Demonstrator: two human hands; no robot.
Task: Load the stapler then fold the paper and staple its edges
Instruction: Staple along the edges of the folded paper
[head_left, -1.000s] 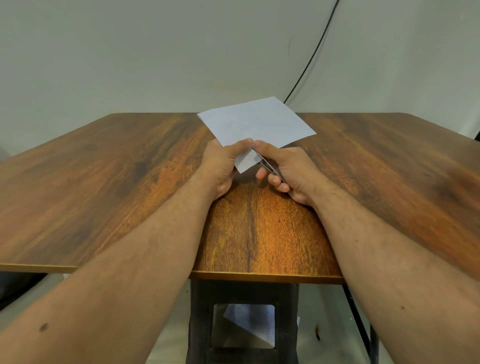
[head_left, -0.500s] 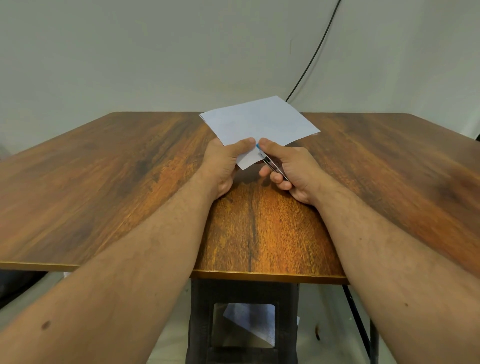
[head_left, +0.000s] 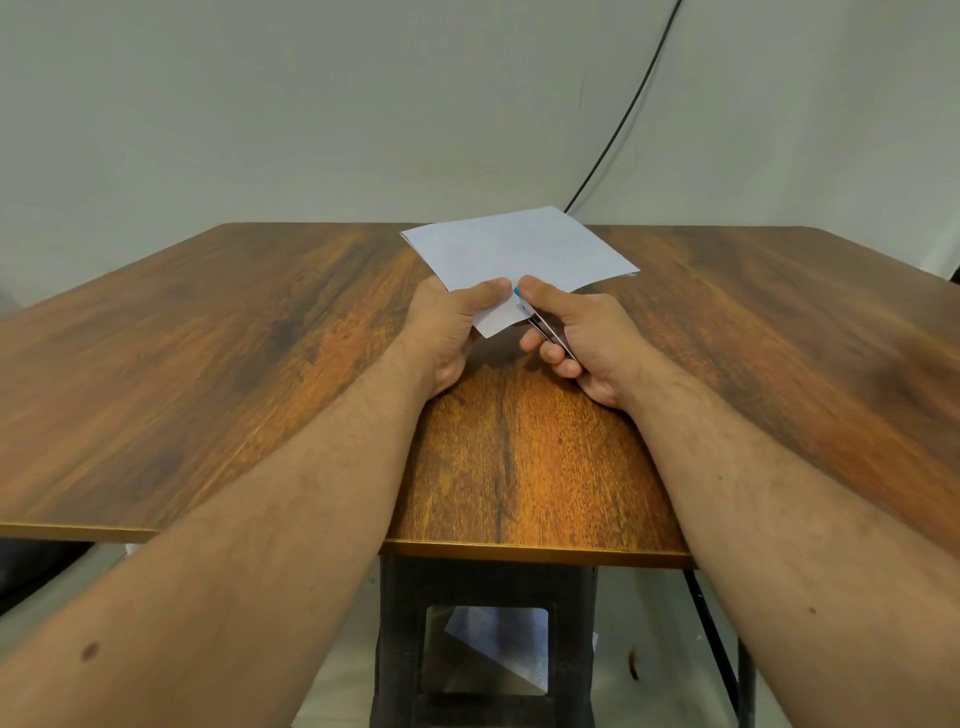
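Observation:
A folded white paper (head_left: 519, 249) is held up above the middle of the wooden table (head_left: 208, 364). My left hand (head_left: 452, 327) pinches its near corner between thumb and fingers. My right hand (head_left: 587, 343) grips a small stapler (head_left: 545, 327), mostly hidden in the fist; only its metal underside and a blue tip show. The stapler's mouth sits on the paper's near right edge, right beside my left thumb.
A black cable (head_left: 618, 124) hangs down the wall behind the table's far edge. Under the table a dark frame (head_left: 488, 587) stands, with another sheet of paper (head_left: 498, 649) on the floor behind it.
Both hands and the paper have shifted slightly; my right thumb has moved closer to my left thumb along the paper's edge, and the stapler's blue tip now shows.

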